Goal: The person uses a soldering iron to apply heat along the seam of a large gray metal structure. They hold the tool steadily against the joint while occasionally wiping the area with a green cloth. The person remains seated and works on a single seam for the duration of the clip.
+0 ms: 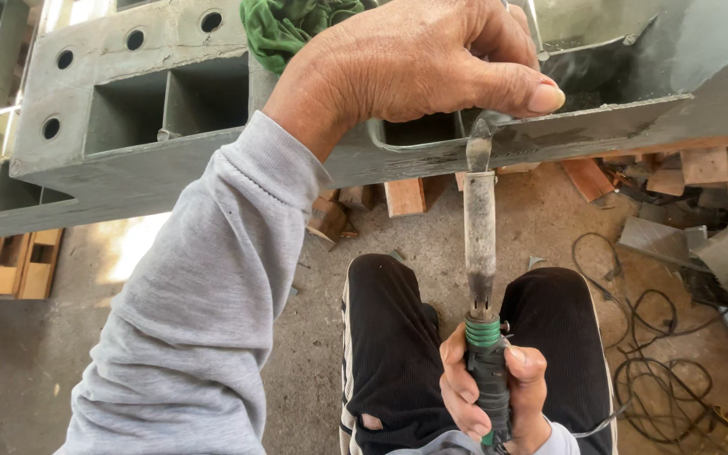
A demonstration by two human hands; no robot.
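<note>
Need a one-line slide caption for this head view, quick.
Left hand braces on the grey moulded panel while right hand holds a green-collared, dark-handled tool, tip at the panel's edge.

My sleeve [204, 312] is pale grey and my trousers [398, 354] black with a white side stripe. The tool [480, 244] I hold has a black handle, a green collar and a grimy grey shaft. The frame [128, 101] is dull grey-green, the rag [284, 25] bright green.

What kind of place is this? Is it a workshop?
Probably a workshop or building yard. A big grey metal frame rests on wood blocks, black cables lie on the concrete floor, and the right hand holds a long tool.
</note>
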